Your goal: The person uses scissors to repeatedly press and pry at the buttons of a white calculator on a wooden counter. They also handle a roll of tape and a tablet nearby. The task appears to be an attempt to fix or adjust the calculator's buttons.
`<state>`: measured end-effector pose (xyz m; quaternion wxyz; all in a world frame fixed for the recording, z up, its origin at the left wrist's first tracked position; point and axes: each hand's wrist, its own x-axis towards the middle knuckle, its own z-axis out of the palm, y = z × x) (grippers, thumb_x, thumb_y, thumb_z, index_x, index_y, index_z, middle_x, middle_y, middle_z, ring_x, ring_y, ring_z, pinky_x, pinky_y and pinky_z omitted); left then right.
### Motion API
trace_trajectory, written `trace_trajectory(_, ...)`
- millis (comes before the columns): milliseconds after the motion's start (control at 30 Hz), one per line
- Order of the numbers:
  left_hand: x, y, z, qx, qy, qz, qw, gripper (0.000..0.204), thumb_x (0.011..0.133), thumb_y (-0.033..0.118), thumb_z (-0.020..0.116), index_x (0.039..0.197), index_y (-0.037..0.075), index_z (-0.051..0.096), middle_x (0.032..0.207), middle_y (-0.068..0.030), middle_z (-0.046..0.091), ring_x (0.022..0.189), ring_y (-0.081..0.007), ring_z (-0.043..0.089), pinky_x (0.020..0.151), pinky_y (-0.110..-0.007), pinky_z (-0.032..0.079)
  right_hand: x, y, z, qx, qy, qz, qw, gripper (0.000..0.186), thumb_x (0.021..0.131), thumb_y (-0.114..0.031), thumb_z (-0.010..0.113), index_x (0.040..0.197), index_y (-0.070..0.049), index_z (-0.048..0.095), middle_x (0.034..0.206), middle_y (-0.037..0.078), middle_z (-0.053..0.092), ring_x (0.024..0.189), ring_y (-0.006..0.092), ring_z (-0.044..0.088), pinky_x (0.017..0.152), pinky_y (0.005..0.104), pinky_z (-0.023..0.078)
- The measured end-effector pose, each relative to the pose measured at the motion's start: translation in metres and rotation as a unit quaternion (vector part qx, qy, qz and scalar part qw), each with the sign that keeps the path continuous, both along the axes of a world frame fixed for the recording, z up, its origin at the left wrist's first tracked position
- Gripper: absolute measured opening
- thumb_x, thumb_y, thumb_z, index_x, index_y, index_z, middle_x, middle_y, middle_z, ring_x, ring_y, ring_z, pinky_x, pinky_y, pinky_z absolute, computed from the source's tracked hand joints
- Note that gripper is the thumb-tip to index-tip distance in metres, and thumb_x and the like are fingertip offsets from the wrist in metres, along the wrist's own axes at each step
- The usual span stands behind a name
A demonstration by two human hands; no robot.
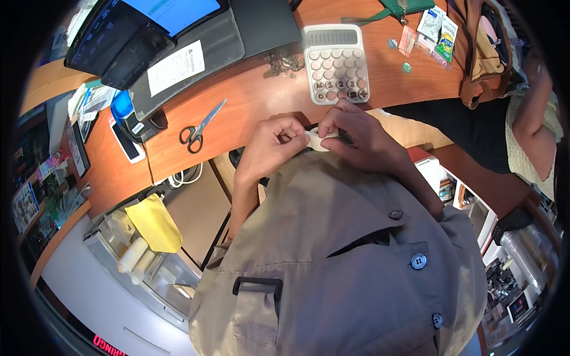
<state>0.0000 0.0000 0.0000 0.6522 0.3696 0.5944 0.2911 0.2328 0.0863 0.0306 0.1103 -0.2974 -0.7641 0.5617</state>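
A small roll of whitish tape (320,141) is between my two hands, just above the front of my beige coat. My right hand (362,139) grips it from the right, with thumb and forefinger curled round its edge. At the roll's left side, my left hand (270,145) has thumb and forefinger pinched together against its rim. Whether a loose end of tape lies in that pinch is too small to tell. Just beyond the hands lies a white calculator (336,65) with big round keys. Scissors (202,127) with black handles rest on the wooden desk (246,113) to the left.
Coins (284,65) are heaped left of the calculator. A monitor (172,12), a paper slip (176,68) and a white phone (126,142) are on the left. Far right are small packets (439,35), a brown bag (484,59) and another person's arm (531,124).
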Motion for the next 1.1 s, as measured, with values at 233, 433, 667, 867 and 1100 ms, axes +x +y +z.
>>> trace_trajectory(233, 0.013, 0.006, -0.005, 0.149, -0.116, 0.038, 0.981, 0.008, 0.093, -0.005, 0.065, 0.087, 0.000, 0.063, 0.106, -0.0092, 0.070, 0.090, -0.0073, 0.061, 0.075, -0.021, 0.048, 0.011, 0.011, -0.013, 0.125, 0.051, -0.051, 0.990, 0.022, 0.091, -0.015, 0.074, 0.112, -0.010, 0.069, 0.095, 0.007, 0.062, 0.098, 0.0276, 0.061, 0.084, 0.0414, 0.052)
trace_trajectory(433, -0.002, 0.007, -0.023, 0.149, -0.059, 0.075, 0.984, 0.009, 0.090, -0.009, 0.062, 0.085, -0.002, 0.059, 0.105, -0.0090, 0.072, 0.085, -0.0049, 0.059, 0.074, -0.021, 0.049, 0.010, 0.015, -0.025, 0.332, -0.052, -0.109, 0.935, 0.039, 0.086, -0.014, 0.078, 0.124, -0.015, 0.073, 0.107, 0.008, 0.062, 0.102, 0.0322, 0.056, 0.094, 0.0461, 0.047)
trace_trajectory(667, -0.012, 0.006, -0.047, 0.146, -0.084, 0.112, 0.979, 0.013, 0.089, -0.012, 0.060, 0.085, 0.000, 0.059, 0.105, -0.0077, 0.073, 0.073, -0.0005, 0.048, 0.066, -0.018, 0.042, -0.010, 0.010, -0.020, 0.379, -0.114, -0.104, 0.913, 0.044, 0.088, -0.024, 0.078, 0.130, -0.016, 0.071, 0.092, 0.006, 0.051, 0.092, 0.0256, 0.052, 0.082, 0.0447, 0.041)
trace_trajectory(867, -0.021, 0.008, -0.052, 0.165, -0.138, 0.115, 0.970, 0.013, 0.092, -0.011, 0.060, 0.086, 0.001, 0.060, 0.108, -0.0094, 0.073, 0.073, -0.0002, 0.049, 0.066, -0.018, 0.042, -0.009, -0.006, -0.022, 0.248, -0.065, -0.087, 0.963, 0.039, 0.091, -0.024, 0.075, 0.126, -0.009, 0.069, 0.092, 0.012, 0.068, 0.085, 0.0310, 0.067, 0.077, 0.0457, 0.050)
trace_trajectory(1100, -0.026, 0.010, -0.055, 0.181, -0.140, 0.096, 0.969, 0.013, 0.093, -0.009, 0.059, 0.086, 0.001, 0.059, 0.109, -0.0106, 0.073, 0.070, 0.0006, 0.049, 0.061, -0.017, 0.039, -0.009, -0.029, -0.022, 0.183, -0.163, -0.165, 0.955, 0.049, 0.096, -0.024, 0.070, 0.141, -0.012, 0.056, 0.084, 0.013, 0.074, 0.068, 0.0345, 0.070, 0.062, 0.0458, 0.054)
